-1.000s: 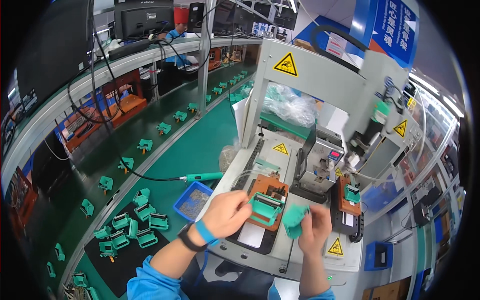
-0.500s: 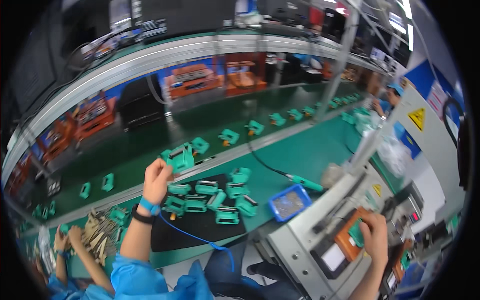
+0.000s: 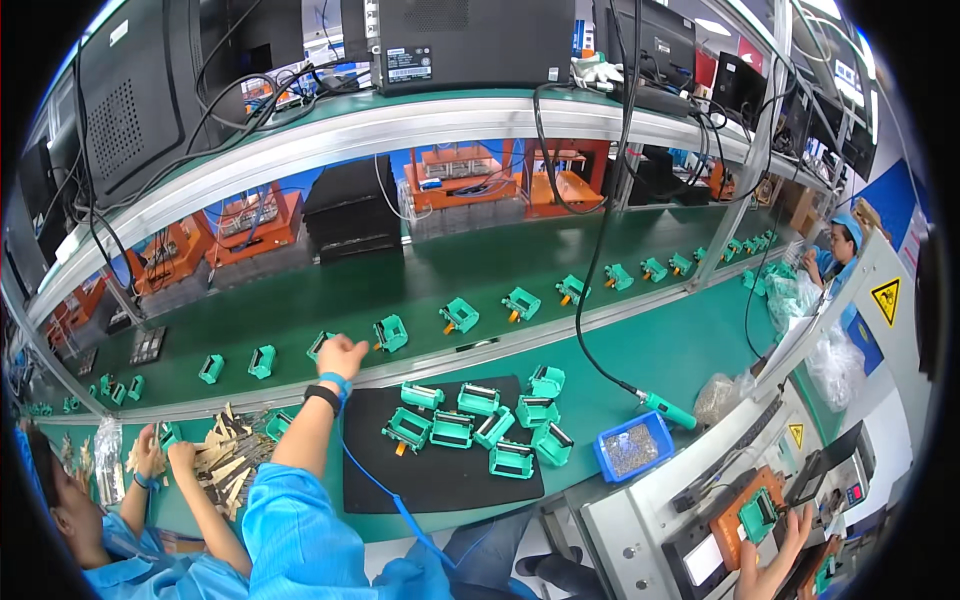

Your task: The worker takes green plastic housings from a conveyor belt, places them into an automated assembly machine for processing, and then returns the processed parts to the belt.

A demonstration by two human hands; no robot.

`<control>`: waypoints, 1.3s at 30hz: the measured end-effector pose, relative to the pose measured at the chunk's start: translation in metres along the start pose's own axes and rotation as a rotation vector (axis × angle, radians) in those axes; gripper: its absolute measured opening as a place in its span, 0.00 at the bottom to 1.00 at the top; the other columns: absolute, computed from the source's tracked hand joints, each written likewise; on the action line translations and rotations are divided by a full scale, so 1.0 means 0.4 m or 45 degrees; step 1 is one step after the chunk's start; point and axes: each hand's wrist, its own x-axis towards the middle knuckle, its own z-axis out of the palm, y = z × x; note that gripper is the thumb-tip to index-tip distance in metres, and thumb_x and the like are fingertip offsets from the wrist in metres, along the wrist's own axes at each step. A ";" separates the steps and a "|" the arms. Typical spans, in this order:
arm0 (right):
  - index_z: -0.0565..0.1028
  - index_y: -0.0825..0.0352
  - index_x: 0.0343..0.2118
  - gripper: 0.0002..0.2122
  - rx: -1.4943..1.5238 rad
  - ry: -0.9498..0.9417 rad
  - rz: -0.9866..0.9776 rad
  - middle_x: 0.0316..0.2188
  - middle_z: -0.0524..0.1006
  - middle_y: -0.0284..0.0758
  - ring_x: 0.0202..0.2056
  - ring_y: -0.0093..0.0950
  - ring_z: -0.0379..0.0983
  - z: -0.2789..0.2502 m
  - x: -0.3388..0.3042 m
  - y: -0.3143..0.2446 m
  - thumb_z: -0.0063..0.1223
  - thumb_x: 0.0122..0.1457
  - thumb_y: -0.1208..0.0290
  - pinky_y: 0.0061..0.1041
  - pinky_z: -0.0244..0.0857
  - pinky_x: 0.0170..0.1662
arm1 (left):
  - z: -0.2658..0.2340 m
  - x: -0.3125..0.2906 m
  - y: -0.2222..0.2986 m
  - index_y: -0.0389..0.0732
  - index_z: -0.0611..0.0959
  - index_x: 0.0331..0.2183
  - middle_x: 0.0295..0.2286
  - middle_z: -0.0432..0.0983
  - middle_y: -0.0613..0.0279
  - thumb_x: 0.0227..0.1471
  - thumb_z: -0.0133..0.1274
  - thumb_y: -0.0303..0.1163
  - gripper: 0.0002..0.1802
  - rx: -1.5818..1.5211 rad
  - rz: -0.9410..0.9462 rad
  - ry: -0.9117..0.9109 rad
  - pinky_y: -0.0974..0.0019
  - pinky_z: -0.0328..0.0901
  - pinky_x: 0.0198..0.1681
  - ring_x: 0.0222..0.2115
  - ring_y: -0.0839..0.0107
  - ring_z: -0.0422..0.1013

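Note:
At the near edge of the dark green conveyor, my left hand [image 3: 343, 357] has its fingers closed at a green plastic housing [image 3: 319, 345]; the hand partly covers it. A blue wrist strap [image 3: 338, 383] with a blue cord and a black band sit on that wrist. Lower right, my right hand [image 3: 778, 556] is open, fingers apart, beside another green housing [image 3: 758, 514] seated in an orange-brown fixture [image 3: 735, 512]. Several green housings [image 3: 452, 429] with dark bars lie on a black mat [image 3: 440, 488] between my hands.
More green housings [image 3: 460, 315] line the conveyor [image 3: 440, 270]. A blue tray [image 3: 635, 448] of small metal parts and a green electric screwdriver [image 3: 668, 410] with a hanging cable are right of the mat. Co-workers sit left and far right. A metal frame [image 3: 400, 120] spans overhead.
My left hand has carried its green housing from above the mat's far edge to the conveyor. The right hand's fingers have come off the housing in the fixture and spread. The view has shifted.

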 end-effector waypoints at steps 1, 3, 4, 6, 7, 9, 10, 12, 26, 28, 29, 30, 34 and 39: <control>0.67 0.69 0.55 0.28 0.038 0.040 -0.010 0.61 0.59 0.51 0.61 0.48 0.56 -0.004 -0.011 -0.006 0.62 0.54 0.62 0.44 0.52 0.61 | 0.035 0.002 -0.006 0.35 0.79 0.31 0.19 0.75 0.56 0.40 0.64 0.43 0.23 -0.182 0.169 -0.013 0.64 0.67 0.29 0.22 0.69 0.71; 0.67 0.69 0.54 0.27 0.078 0.051 -0.039 0.60 0.60 0.51 0.59 0.48 0.58 -0.014 -0.039 -0.012 0.62 0.54 0.62 0.44 0.53 0.60 | 0.060 -0.040 0.107 0.37 0.74 0.48 0.30 0.78 0.52 0.38 0.63 0.47 0.37 -0.120 0.097 -0.293 0.60 0.68 0.39 0.33 0.58 0.74; 0.68 0.70 0.54 0.27 0.102 0.061 -0.055 0.59 0.60 0.51 0.59 0.48 0.59 -0.020 -0.051 -0.017 0.62 0.54 0.62 0.44 0.54 0.60 | 0.063 -0.052 0.144 0.40 0.73 0.53 0.36 0.78 0.49 0.38 0.62 0.49 0.41 -0.035 0.076 -0.394 0.58 0.68 0.45 0.40 0.52 0.74; 0.68 0.69 0.54 0.26 0.026 0.105 -0.143 0.59 0.61 0.50 0.56 0.48 0.61 -0.027 -0.066 -0.028 0.61 0.55 0.63 0.42 0.59 0.57 | 0.122 -0.038 0.083 0.36 0.67 0.57 0.39 0.79 0.44 0.36 0.64 0.47 0.48 0.076 0.077 -0.332 0.59 0.67 0.48 0.41 0.52 0.75; 0.68 0.69 0.53 0.26 0.005 0.126 -0.124 0.58 0.62 0.50 0.56 0.47 0.62 -0.030 -0.088 -0.021 0.61 0.55 0.63 0.41 0.60 0.56 | 0.128 -0.040 0.099 0.36 0.70 0.56 0.42 0.76 0.42 0.36 0.64 0.47 0.46 0.111 0.067 -0.317 0.59 0.65 0.52 0.44 0.51 0.74; 0.68 0.69 0.53 0.25 0.022 0.147 -0.065 0.58 0.62 0.50 0.55 0.45 0.64 -0.039 -0.130 0.003 0.61 0.55 0.64 0.37 0.66 0.51 | 0.121 -0.005 0.061 0.35 0.79 0.43 0.35 0.79 0.50 0.40 0.64 0.47 0.32 -0.081 0.018 -0.339 0.63 0.69 0.39 0.34 0.62 0.76; 0.68 0.69 0.53 0.25 -0.002 0.178 -0.030 0.58 0.62 0.49 0.54 0.44 0.64 -0.053 -0.142 0.007 0.61 0.55 0.64 0.37 0.67 0.50 | 0.111 0.001 0.073 0.35 0.81 0.37 0.31 0.79 0.55 0.43 0.64 0.47 0.27 -0.238 -0.001 -0.388 0.66 0.70 0.33 0.29 0.68 0.75; 0.69 0.70 0.53 0.24 -0.055 0.209 0.042 0.58 0.62 0.49 0.54 0.43 0.65 -0.079 -0.159 0.004 0.61 0.56 0.65 0.36 0.68 0.49 | 0.070 -0.026 0.130 0.37 0.79 0.29 0.19 0.76 0.65 0.45 0.63 0.48 0.22 -0.561 0.164 -0.301 0.70 0.66 0.27 0.22 0.75 0.70; 0.70 0.70 0.50 0.27 1.209 -0.013 0.124 0.56 0.64 0.51 0.55 0.42 0.64 0.012 -0.180 -0.127 0.63 0.48 0.62 0.35 0.63 0.52 | -0.192 -0.638 0.685 0.37 0.74 0.41 0.37 0.75 0.49 0.25 0.73 0.40 0.38 -1.133 1.781 -0.861 0.60 0.65 0.38 0.34 0.56 0.70; 0.66 0.70 0.55 0.35 1.172 -0.069 -0.031 0.57 0.63 0.50 0.59 0.43 0.60 0.017 -0.197 -0.145 0.62 0.50 0.50 0.40 0.57 0.57 | -0.174 -0.759 0.750 0.37 0.75 0.41 0.38 0.75 0.50 0.28 0.74 0.37 0.36 -1.105 1.912 -1.309 0.61 0.66 0.38 0.34 0.57 0.72; 0.64 0.70 0.57 0.36 1.359 -0.120 0.030 0.56 0.65 0.48 0.57 0.40 0.62 0.009 -0.206 -0.162 0.62 0.51 0.50 0.39 0.58 0.56 | -0.171 -0.835 0.753 0.40 0.80 0.42 0.42 0.75 0.52 0.34 0.68 0.36 0.29 -1.161 1.822 -1.389 0.55 0.65 0.43 0.39 0.52 0.71; 0.63 0.70 0.58 0.36 1.543 -0.164 0.104 0.55 0.66 0.46 0.56 0.37 0.63 -0.006 -0.221 -0.171 0.62 0.51 0.50 0.38 0.59 0.55 | -0.141 -0.885 0.760 0.39 0.78 0.41 0.40 0.77 0.53 0.28 0.72 0.40 0.35 -1.139 1.969 -1.314 0.56 0.65 0.40 0.36 0.54 0.73; 0.61 0.70 0.60 0.30 1.785 -0.418 0.450 0.53 0.68 0.42 0.52 0.31 0.66 -0.017 -0.344 -0.111 0.56 0.59 0.59 0.33 0.62 0.53 | -0.087 -1.033 0.787 0.38 0.79 0.40 0.43 0.75 0.51 0.29 0.71 0.42 0.34 -1.254 2.108 -1.351 0.57 0.65 0.43 0.37 0.52 0.72; 0.69 0.70 0.54 0.22 1.697 -0.112 0.739 0.47 0.73 0.41 0.48 0.31 0.70 -0.036 -0.452 -0.036 0.57 0.58 0.68 0.30 0.63 0.52 | -0.060 -1.147 0.811 0.37 0.80 0.41 0.42 0.75 0.51 0.29 0.70 0.39 0.33 -1.163 2.228 -1.358 0.55 0.65 0.44 0.40 0.50 0.70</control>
